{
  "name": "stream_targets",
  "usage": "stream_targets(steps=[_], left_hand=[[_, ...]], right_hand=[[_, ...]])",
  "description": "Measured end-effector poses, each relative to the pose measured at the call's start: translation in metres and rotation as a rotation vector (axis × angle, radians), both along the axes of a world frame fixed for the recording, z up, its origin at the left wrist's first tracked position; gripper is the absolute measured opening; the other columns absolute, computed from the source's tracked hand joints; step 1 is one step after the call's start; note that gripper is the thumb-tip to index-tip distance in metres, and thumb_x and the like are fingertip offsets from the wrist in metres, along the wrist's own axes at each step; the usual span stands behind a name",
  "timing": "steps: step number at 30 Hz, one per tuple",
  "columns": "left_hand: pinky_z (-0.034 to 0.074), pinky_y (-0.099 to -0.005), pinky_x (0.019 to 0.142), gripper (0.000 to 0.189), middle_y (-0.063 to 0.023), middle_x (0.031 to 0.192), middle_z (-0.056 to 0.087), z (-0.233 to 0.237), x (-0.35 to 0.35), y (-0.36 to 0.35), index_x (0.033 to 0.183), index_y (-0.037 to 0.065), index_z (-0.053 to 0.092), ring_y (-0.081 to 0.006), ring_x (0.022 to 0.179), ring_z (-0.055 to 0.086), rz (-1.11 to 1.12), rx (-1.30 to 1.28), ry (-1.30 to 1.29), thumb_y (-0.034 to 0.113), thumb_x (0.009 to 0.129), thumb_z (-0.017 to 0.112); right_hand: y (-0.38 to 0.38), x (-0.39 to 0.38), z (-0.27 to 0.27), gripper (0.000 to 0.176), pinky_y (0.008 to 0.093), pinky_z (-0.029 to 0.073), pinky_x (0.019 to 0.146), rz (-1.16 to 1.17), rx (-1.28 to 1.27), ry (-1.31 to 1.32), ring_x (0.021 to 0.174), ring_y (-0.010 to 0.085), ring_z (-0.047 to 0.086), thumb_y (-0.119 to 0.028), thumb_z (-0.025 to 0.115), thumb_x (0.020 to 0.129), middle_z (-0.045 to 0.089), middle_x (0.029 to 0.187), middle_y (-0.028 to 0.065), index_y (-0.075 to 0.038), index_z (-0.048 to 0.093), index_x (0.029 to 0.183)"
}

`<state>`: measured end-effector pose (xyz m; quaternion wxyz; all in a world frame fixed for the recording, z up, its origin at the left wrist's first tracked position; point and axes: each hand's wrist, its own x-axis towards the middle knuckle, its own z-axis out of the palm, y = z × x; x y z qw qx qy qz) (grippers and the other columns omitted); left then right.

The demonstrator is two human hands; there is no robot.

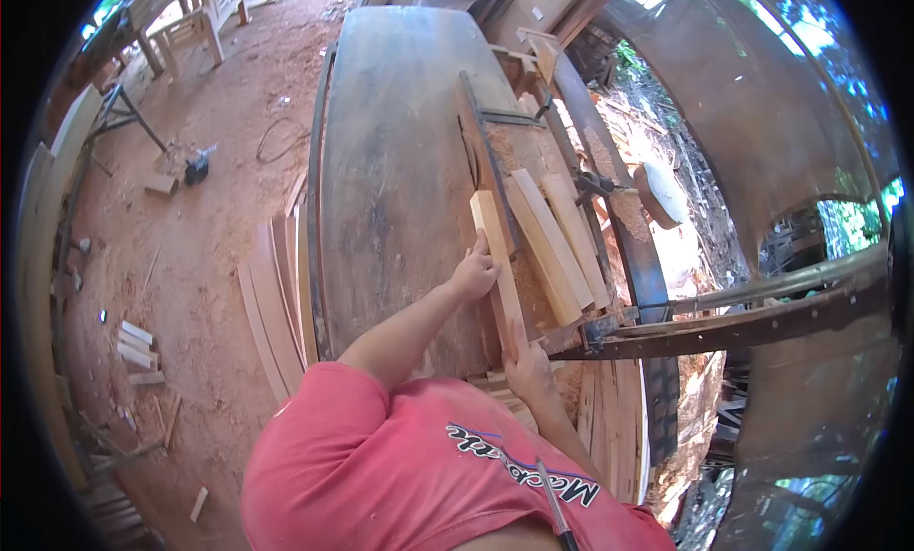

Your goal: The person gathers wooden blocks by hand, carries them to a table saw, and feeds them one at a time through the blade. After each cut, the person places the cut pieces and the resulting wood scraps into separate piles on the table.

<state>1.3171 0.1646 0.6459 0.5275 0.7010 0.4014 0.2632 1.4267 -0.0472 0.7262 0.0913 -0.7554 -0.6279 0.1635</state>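
In the head view, a pale wooden strip lies lengthwise on the large worn tabletop, along a dark guide rail. My left hand is at the strip's left side, fingers curled against it and one finger pointing forward along it. At the strip's near end, my right hand grips it, partly hiding that end. A dark, thin curved edge like a saw blade shows beside the rail, just beyond the strip's far end.
Right of the rail lie several cut wooden strips with sawdust. A metal frame bar juts out at right. Long boards lean on the table's left side. Small offcuts and a cable lie on the dirt floor.
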Motion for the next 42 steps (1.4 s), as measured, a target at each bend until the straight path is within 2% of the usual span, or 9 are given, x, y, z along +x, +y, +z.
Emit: stream_targets(steps=[1,2,5,6,16,28,38,40,42], left_hand=[[0.013,-0.0496,0.119,0.037,-0.0316,0.157,0.003,-0.003,0.000,0.001,0.089,-0.009,0.069,-0.0488,0.141,0.023,-0.023,0.071,-0.023,0.024,0.093,0.053],[0.014,-0.0519,0.119,0.036,-0.0354,0.155,0.003,-0.006,0.001,0.002,0.087,-0.008,0.069,-0.0487,0.141,0.024,-0.023,0.088,-0.024,0.023,0.093,0.052],[0.015,-0.0535,0.118,0.038,-0.0325,0.157,0.001,-0.004,0.003,0.004,0.079,-0.008,0.066,-0.0426,0.145,0.019,-0.010,0.068,-0.029,0.023,0.094,0.052],[0.015,-0.0530,0.118,0.037,-0.0336,0.156,0.000,0.000,0.002,0.006,0.079,-0.008,0.066,-0.0436,0.144,0.019,-0.017,0.059,-0.012,0.022,0.094,0.052],[0.015,-0.0518,0.119,0.033,-0.0358,0.155,0.000,-0.003,0.007,0.026,0.084,-0.007,0.069,-0.0436,0.146,0.013,0.012,0.090,-0.019,0.019,0.094,0.050],[0.014,-0.0534,0.118,0.034,-0.0378,0.155,0.002,-0.004,0.006,0.043,0.088,-0.006,0.070,-0.0459,0.146,0.010,0.013,0.123,-0.021,0.020,0.094,0.049],[0.015,-0.0525,0.118,0.034,-0.0374,0.155,0.002,-0.004,0.007,0.051,0.089,-0.005,0.070,-0.0450,0.147,0.010,0.007,0.097,0.000,0.021,0.094,0.049],[0.015,-0.0528,0.118,0.034,-0.0383,0.154,0.003,-0.006,0.008,0.052,0.090,-0.003,0.072,-0.0448,0.145,0.019,0.013,0.123,0.015,0.020,0.091,0.048],[0.014,-0.0527,0.118,0.034,-0.0382,0.154,0.003,-0.007,0.008,0.053,0.091,-0.003,0.072,-0.0444,0.144,0.020,0.015,0.123,0.013,0.021,0.091,0.048]], right_hand=[[0.003,-0.001,0.004,0.072,0.0557,0.045,0.078,-0.011,-0.045,-0.007,0.083,0.0481,0.058,-0.022,0.060,0.087,0.057,0.086,0.0296,-0.010,0.029,0.151],[0.006,-0.002,0.007,0.072,0.0557,0.045,0.078,0.000,-0.069,-0.007,0.083,0.0481,0.058,-0.022,0.060,0.087,0.057,0.086,0.0296,-0.010,0.029,0.151],[0.012,-0.004,0.009,0.074,0.0573,0.047,0.077,-0.013,-0.099,-0.007,0.084,0.0500,0.058,-0.021,0.061,0.087,0.058,0.088,0.0309,-0.014,0.028,0.153],[0.014,-0.004,0.009,0.073,0.0570,0.047,0.076,-0.014,-0.090,0.001,0.083,0.0496,0.058,-0.021,0.061,0.087,0.058,0.088,0.0305,-0.014,0.028,0.153],[0.038,-0.001,0.004,0.074,0.0548,0.046,0.073,0.014,-0.056,-0.010,0.078,0.0470,0.058,-0.020,0.060,0.087,0.057,0.081,0.0283,-0.014,0.028,0.153],[0.058,-0.005,0.011,0.074,0.0532,0.047,0.079,-0.014,-0.160,-0.027,0.084,0.0463,0.059,-0.026,0.059,0.089,0.059,0.087,0.0277,-0.015,0.025,0.154],[0.064,-0.003,0.008,0.075,0.0536,0.047,0.080,-0.015,-0.155,-0.021,0.084,0.0463,0.059,-0.027,0.059,0.090,0.059,0.087,0.0283,-0.016,0.023,0.155],[0.064,-0.002,0.007,0.075,0.0538,0.047,0.080,-0.003,-0.150,-0.024,0.084,0.0469,0.059,-0.027,0.059,0.090,0.059,0.087,0.0290,-0.016,0.023,0.155],[0.065,-0.002,0.007,0.075,0.0538,0.047,0.080,-0.002,-0.150,-0.025,0.084,0.0471,0.059,-0.027,0.059,0.090,0.059,0.088,0.0294,-0.016,0.023,0.155]])
